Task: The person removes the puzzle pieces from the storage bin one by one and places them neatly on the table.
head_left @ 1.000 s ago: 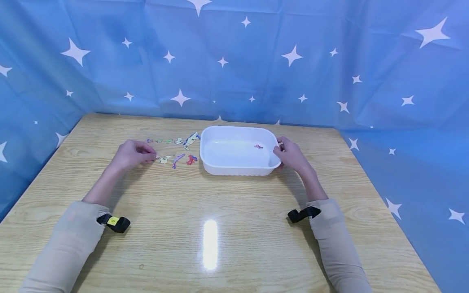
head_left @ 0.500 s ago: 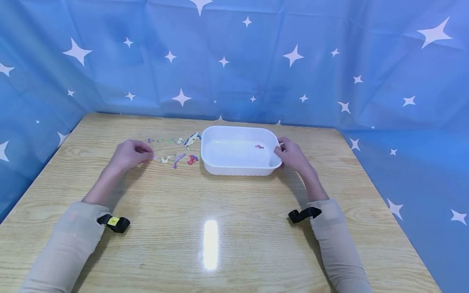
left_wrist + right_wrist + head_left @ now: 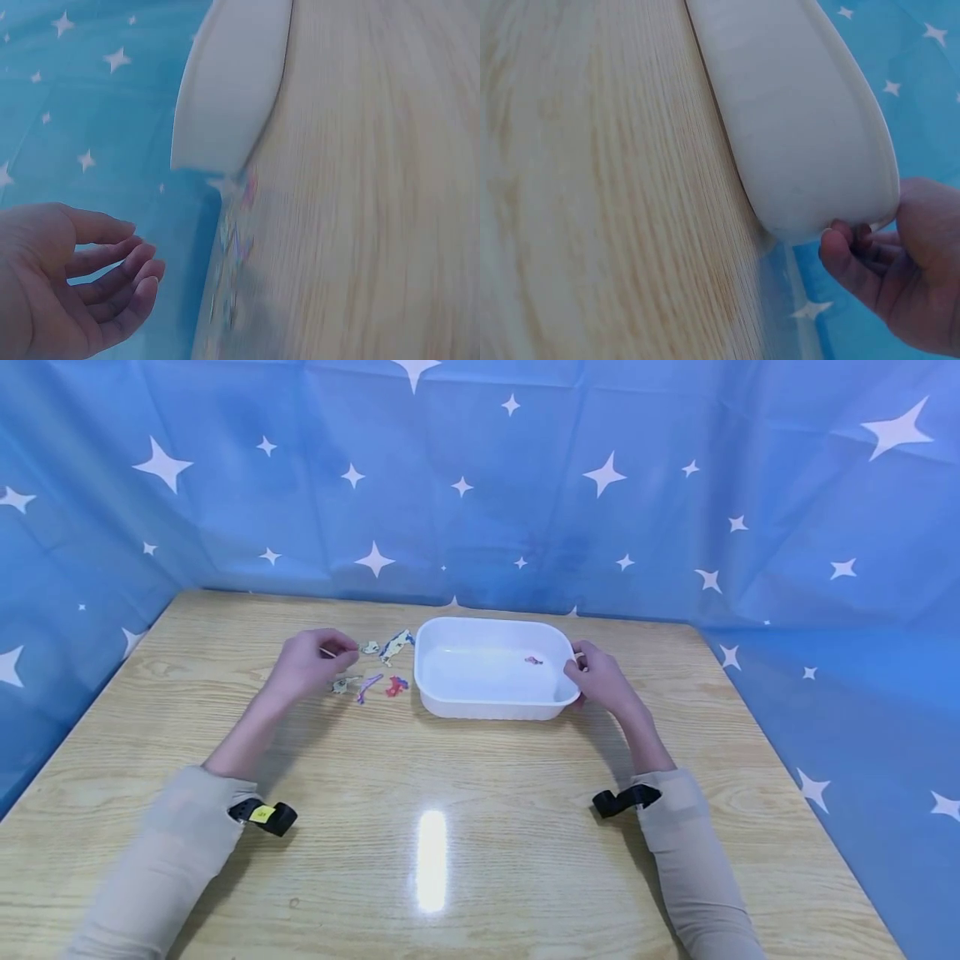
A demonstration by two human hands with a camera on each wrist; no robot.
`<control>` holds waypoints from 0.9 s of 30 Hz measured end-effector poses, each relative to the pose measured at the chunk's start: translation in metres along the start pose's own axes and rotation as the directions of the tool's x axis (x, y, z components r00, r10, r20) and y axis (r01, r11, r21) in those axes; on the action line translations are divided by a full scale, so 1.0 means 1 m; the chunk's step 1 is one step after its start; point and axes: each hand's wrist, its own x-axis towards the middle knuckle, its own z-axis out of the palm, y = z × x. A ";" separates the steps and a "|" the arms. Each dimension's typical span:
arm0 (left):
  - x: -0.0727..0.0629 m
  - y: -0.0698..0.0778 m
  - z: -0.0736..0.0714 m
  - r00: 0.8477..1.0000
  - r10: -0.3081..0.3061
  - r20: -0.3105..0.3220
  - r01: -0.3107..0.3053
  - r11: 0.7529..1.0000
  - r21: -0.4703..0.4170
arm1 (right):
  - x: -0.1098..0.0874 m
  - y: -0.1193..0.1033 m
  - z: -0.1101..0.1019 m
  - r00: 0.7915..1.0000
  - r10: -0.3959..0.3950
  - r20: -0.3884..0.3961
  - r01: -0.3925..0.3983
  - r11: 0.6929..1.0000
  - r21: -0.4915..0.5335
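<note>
My left hand [image 3: 313,662] is over the left end of two rows of small colourful cut-out shapes, its fingers loosely curled. In the left wrist view the left hand [image 3: 90,281] shows nothing between thumb and fingers. It hides some shapes; still seen are a blue-and-cream one [image 3: 395,647], a small pale one [image 3: 371,647], a purple one [image 3: 367,687], a red-and-blue one [image 3: 395,686] and a pale spotted one [image 3: 343,685]. My right hand [image 3: 602,678] grips the right end of a white plastic tub [image 3: 487,711]. One small pinkish-red piece [image 3: 533,661] lies inside the tub.
The wooden table [image 3: 360,827] extends in front of the tub, with a bright light reflection [image 3: 431,860] on it. A blue curtain with white stars [image 3: 480,518] hangs behind the back edge. Black straps with cameras [image 3: 262,815] sit on both wrists.
My left hand first drew back slightly, uncovering a small pinkish shape at the row's left end. It has since moved right, over the rows. The right hand and tub stay in place.
</note>
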 end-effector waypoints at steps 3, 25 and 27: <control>0.005 0.010 0.013 0.999 0.047 0.000 -0.047 0.999 -0.021 | 0.000 0.001 -0.001 1.000 -0.005 -0.003 0.005 1.000 0.004; 0.042 0.080 0.103 0.966 0.250 0.071 -0.236 0.957 -0.167 | 0.000 0.001 -0.001 1.000 -0.001 0.003 0.001 1.000 0.020; 0.046 0.083 0.110 0.963 0.261 0.068 -0.246 0.953 -0.175 | 0.000 0.000 -0.001 1.000 -0.004 0.003 0.004 1.000 0.019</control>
